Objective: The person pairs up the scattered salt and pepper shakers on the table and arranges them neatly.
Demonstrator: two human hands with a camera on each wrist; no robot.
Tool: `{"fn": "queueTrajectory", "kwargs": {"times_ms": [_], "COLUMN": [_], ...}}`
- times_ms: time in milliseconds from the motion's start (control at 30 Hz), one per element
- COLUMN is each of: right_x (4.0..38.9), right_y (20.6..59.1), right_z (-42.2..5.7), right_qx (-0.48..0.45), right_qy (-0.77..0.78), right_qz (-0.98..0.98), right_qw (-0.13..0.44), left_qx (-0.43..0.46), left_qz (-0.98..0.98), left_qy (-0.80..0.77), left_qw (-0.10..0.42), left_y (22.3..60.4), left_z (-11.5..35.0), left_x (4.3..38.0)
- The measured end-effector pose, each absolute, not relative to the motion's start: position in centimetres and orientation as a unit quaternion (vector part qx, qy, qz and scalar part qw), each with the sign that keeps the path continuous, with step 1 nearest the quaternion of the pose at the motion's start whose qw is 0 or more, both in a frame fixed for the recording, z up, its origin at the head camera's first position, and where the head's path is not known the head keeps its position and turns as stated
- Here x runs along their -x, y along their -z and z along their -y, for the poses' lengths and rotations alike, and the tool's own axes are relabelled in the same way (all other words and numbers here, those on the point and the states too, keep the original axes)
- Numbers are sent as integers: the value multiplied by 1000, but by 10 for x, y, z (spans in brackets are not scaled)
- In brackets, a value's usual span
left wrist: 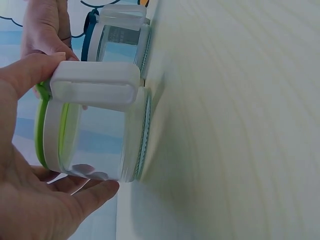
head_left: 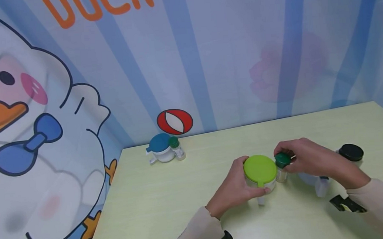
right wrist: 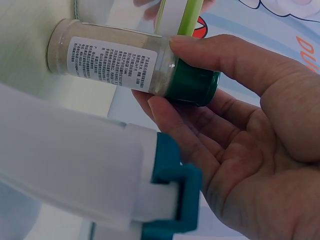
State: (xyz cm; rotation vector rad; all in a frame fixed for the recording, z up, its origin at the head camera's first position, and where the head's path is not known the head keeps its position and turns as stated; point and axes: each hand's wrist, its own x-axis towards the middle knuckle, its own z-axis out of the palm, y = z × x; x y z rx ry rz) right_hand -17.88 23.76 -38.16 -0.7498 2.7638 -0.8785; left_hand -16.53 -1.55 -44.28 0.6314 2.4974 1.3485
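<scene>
My left hand [head_left: 237, 184] grips a clear round seasoning jar with a lime-green lid [head_left: 260, 168], thumb on one side and fingers round the other. In the left wrist view this jar [left wrist: 100, 135] stands on the table with its white handle towards the thumb. Close beside it, my right hand [head_left: 309, 159] pinches a small spice bottle [right wrist: 112, 60] by its dark green cap [head_left: 282, 159]. Pale powder and a printed label show on the bottle. Whether its base touches the table, I cannot tell.
Partly under the right forearm stands another jar with a white handle [head_left: 322, 186]; its teal lid [right wrist: 167, 150] shows in the right wrist view. A black-lidded container [head_left: 351, 152] is farther right. At the back left, a blue-lidded jar [head_left: 159, 142] stands against a green-capped bottle [head_left: 178, 152].
</scene>
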Motion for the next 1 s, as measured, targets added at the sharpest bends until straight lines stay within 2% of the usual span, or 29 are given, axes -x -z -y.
{"fn": "queueTrajectory", "kwargs": {"times_ms": [500, 1000], "right_x": [181, 174], "right_y": [382, 368], "right_z": [-239, -228], "right_qx": [256, 253], "right_qy": [303, 254], "right_qz": [-915, -924], "right_qw": [77, 129], "left_qx": [-215, -183], "left_qz": [-849, -873], "left_qy": [-469, -432], "left_qw": [113, 137], "left_y": [443, 434], "left_z": [16, 30], "left_x": [166, 161]}}
